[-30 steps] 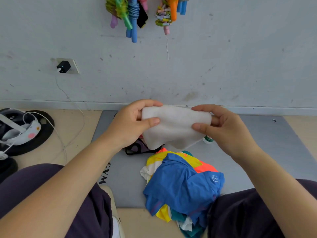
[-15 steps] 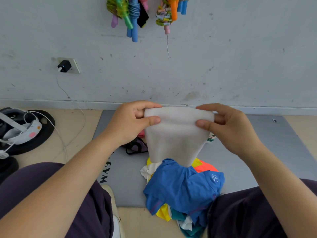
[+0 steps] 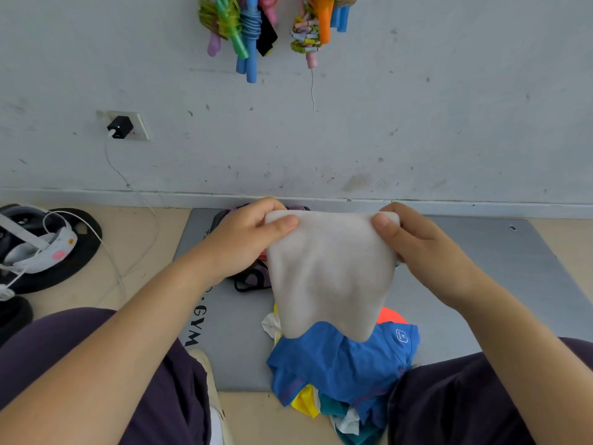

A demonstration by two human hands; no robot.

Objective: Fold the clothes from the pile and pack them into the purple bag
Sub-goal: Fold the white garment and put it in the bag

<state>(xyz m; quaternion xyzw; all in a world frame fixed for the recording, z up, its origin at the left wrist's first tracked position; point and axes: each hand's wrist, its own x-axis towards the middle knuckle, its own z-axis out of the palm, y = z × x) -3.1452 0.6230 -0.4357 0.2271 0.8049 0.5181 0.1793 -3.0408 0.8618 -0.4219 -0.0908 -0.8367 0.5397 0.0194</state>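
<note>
Head view showed the left hand point(image 3: 239, 242) and right hand point(image 3: 426, 248) pinching the white garment's point(image 3: 330, 274) top corners, fingers clenched on it; it hung above the clothes pile point(image 3: 340, 367), with the purple bag point(image 3: 253, 277) behind it on the grey mat point(image 3: 513, 284).

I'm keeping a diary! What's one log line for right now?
hands: left, right pinch white cloth corners | cloth: hanging above pile | folded: no
</note>
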